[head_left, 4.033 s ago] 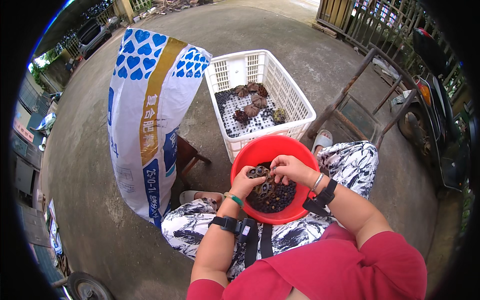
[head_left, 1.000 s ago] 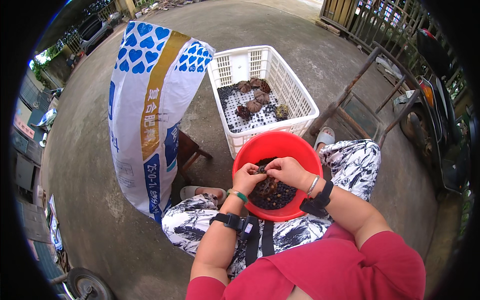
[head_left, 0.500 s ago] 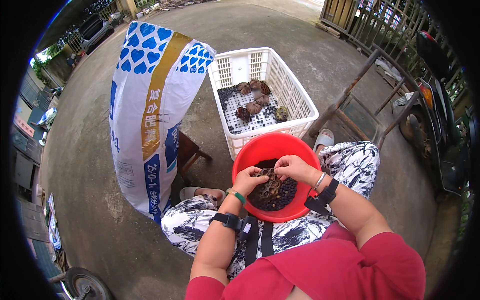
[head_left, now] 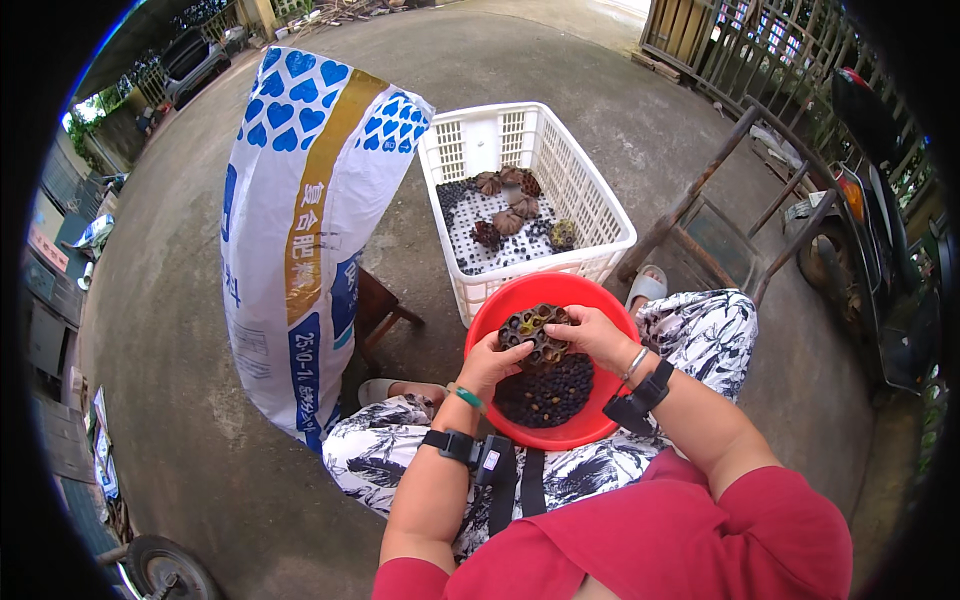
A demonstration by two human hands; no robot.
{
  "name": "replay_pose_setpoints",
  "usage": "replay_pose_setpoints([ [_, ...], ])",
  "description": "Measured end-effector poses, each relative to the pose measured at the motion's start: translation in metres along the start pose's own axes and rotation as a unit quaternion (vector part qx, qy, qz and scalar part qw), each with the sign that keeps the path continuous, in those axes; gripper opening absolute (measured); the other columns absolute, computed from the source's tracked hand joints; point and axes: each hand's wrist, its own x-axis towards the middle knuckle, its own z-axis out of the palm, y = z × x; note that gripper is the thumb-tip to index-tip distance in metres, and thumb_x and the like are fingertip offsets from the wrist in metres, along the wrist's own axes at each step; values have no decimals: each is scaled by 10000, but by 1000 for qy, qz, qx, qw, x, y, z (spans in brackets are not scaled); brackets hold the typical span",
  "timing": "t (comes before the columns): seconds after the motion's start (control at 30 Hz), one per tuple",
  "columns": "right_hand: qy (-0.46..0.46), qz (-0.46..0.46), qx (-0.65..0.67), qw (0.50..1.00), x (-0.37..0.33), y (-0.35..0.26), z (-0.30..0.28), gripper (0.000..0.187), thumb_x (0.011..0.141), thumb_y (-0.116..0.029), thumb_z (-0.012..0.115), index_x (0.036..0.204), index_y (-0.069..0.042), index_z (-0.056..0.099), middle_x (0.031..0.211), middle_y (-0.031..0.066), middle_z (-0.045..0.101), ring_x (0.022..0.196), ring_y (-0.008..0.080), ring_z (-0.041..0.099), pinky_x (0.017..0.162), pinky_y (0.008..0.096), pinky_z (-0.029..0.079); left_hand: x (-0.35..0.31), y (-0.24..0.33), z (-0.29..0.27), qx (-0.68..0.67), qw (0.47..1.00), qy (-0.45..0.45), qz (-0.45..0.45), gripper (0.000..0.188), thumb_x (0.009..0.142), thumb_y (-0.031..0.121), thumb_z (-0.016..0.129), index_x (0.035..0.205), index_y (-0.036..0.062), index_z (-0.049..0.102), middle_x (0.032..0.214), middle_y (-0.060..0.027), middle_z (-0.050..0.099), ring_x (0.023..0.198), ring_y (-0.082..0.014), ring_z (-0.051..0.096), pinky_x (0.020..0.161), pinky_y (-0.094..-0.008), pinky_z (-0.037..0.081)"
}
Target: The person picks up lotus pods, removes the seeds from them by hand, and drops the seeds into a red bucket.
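A dried brown lotus seed pod [head_left: 536, 334], with open round cells and a greenish-yellow patch, is held between my two hands above a red plastic basin [head_left: 484, 305]. My left hand [head_left: 489, 362] grips its left side, the thumb lying across the pod's face. On the right edge, my right hand [head_left: 593, 337] is closed with thumb and fingers on the rim. Below the pod, dark lotus seeds [head_left: 552, 393] fill the basin's bottom, a few of them yellowish. The basin sits between my knees.
Beyond the basin stands a white slatted plastic crate [head_left: 590, 185] with several pods [head_left: 508, 221] and loose dark seeds. A tall white-and-blue woven sack [head_left: 270, 230] is at my left, beside a wooden stool [head_left: 378, 310]. To the right are a rusty metal frame [head_left: 690, 220] and a motorbike [head_left: 850, 250].
The pod has come up and turned so its celled face shows more. My right hand has moved from picking at its top to gripping its right edge.
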Motion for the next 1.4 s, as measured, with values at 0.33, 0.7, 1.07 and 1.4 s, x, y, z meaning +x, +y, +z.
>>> replay_pose_setpoints([
  [0.33, -62, 12, 43, 997, -6, -10, 3, 262, 838, -203, 580, 1001, 1, 565, 898, 63, 614, 791, 120, 589, 711, 251, 482, -10, 10, 0, -130, 985, -110, 4, 331, 761, 38, 628, 1074, -6, 532, 1010, -85, 598, 908, -176, 581, 790, -306, 472],
  [0.7, -248, 65, 257, 932, -18, -11, 2, 341, 863, -236, 530, 1108, 0, 513, 1041, 92, 593, 947, 184, 572, 852, 328, 446, -17, 15, 11, -193, 940, -279, 25, 443, 741, 84, 648, 1149, 1, 498, 1106, -92, 568, 1017, -201, 546, 902, -334, 413],
  [1.07, 32, -147, -196, 969, -16, -37, 3, 225, 785, -135, 610, 963, -8, 556, 846, 78, 577, 795, 164, 576, 712, 285, 461, -16, 14, 18, -180, 971, -157, 25, 311, 803, 89, 597, 1100, 27, 529, 1038, -82, 593, 943, -180, 575, 833, -327, 459],
  [1.4, 105, -352, -435, 822, -23, -33, 16, 111, 736, -125, 624, 778, -28, 591, 724, 106, 560, 638, 251, 573, 591, 329, 460, -11, 11, 12, -83, 993, -75, 33, 279, 791, 68, 613, 1053, 3, 540, 978, -67, 600, 864, -151, 588, 764, -285, 487],
])
